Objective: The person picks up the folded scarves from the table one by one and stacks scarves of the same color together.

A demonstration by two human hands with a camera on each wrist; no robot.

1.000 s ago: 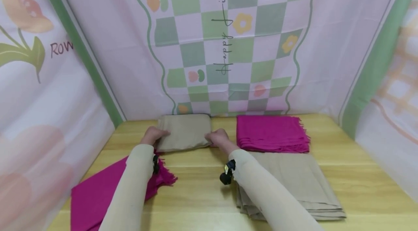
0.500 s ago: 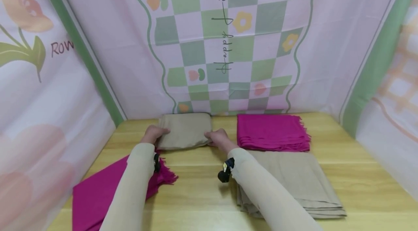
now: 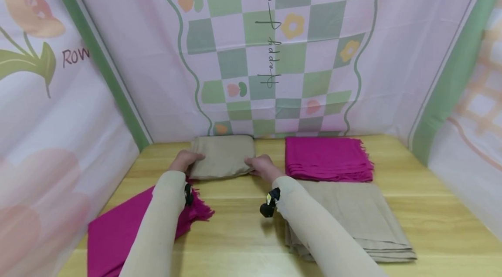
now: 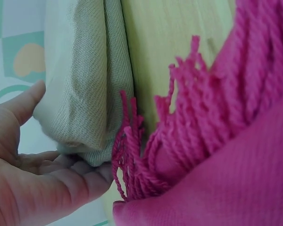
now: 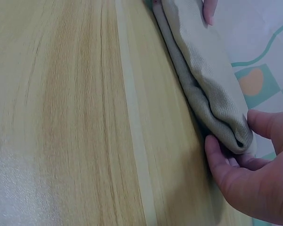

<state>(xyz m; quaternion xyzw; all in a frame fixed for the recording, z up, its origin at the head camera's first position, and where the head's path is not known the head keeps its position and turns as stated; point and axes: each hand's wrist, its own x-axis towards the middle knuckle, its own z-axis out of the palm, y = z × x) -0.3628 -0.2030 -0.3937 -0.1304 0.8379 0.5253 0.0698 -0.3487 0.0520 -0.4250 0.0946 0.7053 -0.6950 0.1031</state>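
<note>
A small folded beige cloth (image 3: pixel 224 157) lies at the back of the table, left of centre. At its left end my left hand (image 3: pixel 184 161) grips it, thumb on top and fingers curled beneath, as the left wrist view shows on the cloth's rounded edge (image 4: pixel 80 75). The right hand (image 3: pixel 264 167) pinches the opposite end; in the right wrist view its thumb lies on the upper layer and its fingertips (image 5: pixel 212 143) reach under the fold. Close to the left hand is a magenta scarf (image 3: pixel 117 229), its twisted fringe (image 4: pixel 193 103) near the fingers. The left forearm partly covers this scarf.
A folded magenta scarf (image 3: pixel 325 158) with fringe lies at the back right of the wooden table (image 3: pixel 231 233). In front of it is a larger folded beige cloth (image 3: pixel 349 211), partly under the right forearm. Printed fabric walls (image 3: pixel 259 59) enclose the back and sides.
</note>
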